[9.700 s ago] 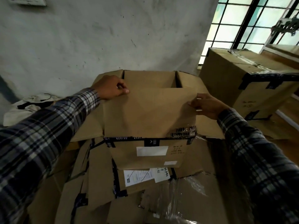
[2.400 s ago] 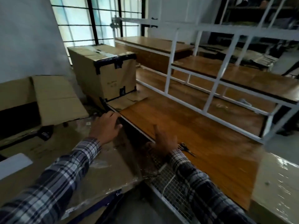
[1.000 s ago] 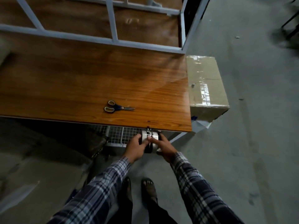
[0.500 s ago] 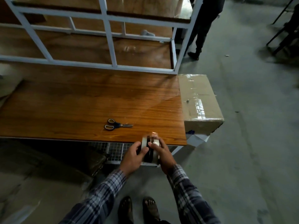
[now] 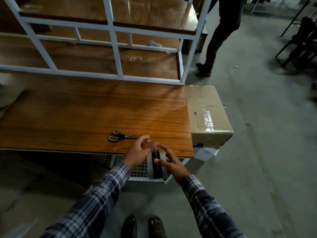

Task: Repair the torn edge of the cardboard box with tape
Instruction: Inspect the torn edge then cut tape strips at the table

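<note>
Two hands meet at about 6 o'clock in the view, just past the near edge of a wooden table (image 5: 85,114). Between them is a roll of tape (image 5: 157,166), standing on its edge. It looks grey with a dark band round the middle. The right hand (image 5: 169,163) is at 3 o'clock from the roll, with its fingers spread and pressed on the roll's side, so it seems to hold the roll. The left hand (image 5: 139,152) is at 10 o'clock from the roll. Its fingers are curled and its fingertips pinch something small at the top of the roll. It may be the tape's end, but that is too small to tell. Both arms wear checked sleeves (image 5: 96,201).

At 11 o'clock from the hands, a pair of scissors (image 5: 122,135) lies flat on the table, shut, with its tips near the left hand.

At 2 o'clock from the hands, a cardboard box (image 5: 208,115) sits just beside the table's right end. Shiny tape covers its top. No torn edge can be seen on it.

Under the table's near edge is a wire mesh (image 5: 137,165).

At 12 o'clock, behind the table, stands a white metal frame (image 5: 118,62) with wooden shelves.

At 1 o'clock, another person's dark legs (image 5: 216,42) stand on the grey floor (image 5: 265,160).

At 6 o'clock, two feet in sandals (image 5: 143,226) show at the bottom.
</note>
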Motion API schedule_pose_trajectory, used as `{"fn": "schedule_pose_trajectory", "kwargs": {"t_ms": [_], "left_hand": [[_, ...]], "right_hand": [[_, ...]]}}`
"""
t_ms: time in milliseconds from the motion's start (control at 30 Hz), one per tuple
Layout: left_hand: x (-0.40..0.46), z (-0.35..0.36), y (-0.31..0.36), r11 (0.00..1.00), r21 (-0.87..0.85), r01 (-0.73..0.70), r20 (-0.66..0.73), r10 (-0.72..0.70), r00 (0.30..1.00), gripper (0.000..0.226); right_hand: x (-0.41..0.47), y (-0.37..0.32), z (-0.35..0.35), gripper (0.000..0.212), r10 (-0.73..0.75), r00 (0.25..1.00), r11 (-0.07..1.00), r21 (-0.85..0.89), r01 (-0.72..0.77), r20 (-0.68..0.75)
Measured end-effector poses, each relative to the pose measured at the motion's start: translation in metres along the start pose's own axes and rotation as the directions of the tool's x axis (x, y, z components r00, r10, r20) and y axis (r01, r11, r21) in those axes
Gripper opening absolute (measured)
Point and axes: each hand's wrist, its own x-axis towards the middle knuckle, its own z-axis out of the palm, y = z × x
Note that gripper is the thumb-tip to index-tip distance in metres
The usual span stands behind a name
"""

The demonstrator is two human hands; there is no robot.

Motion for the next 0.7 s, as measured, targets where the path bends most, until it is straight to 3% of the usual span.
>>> {"fn": "schedule_pose_trajectory", "kwargs": {"t_ms": [300,533,700], "left_hand": [[0.018,-0.003,0.006,0.973,0.206,-0.1,0.105,0.08,0.991,0.003],[0.021,-0.001,0.018,0.921,0.343,-0.184,0.127,0.148,0.981,0.007],[0.019,0.0,0.024,0.901,0.374,-0.219,0.134,0.181,0.974,0.008]], "right_hand": [[-0.008,0.008,-0.003,0.058,0.012,1.0,0.999,-0.044,-0.012,-0.003],[-0.012,0.01,-0.007,0.056,0.057,0.998,0.998,-0.027,-0.057,0.027],[-0.012,0.013,-0.008,0.079,0.085,0.993,0.996,-0.003,-0.085,0.086]]}}
